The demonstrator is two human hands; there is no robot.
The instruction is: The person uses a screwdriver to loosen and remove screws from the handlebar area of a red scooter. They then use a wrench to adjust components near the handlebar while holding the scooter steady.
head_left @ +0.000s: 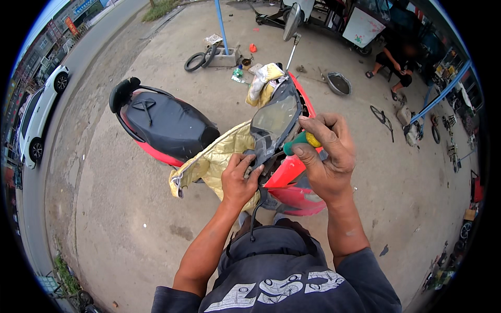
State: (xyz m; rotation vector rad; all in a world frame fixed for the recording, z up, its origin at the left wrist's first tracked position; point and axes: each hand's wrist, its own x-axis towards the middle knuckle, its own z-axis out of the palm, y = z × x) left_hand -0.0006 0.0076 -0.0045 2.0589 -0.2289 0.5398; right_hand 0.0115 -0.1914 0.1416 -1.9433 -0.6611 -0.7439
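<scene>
Large white lettering [276, 293], filled with dark line drawings, is printed across the front of the dark shirt [368, 284] worn by the person. At the far upper left, light characters are carried on a narrow red sign [71, 26] by the roadside buildings [43, 48], and pale characters are borne by a blue sign [83, 7] above it; both are too small to be read clearly.

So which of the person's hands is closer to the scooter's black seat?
The left. The left hand is to the right of the seat, across the yellow cover; the right hand is farther right, holding a green tool.
</scene>
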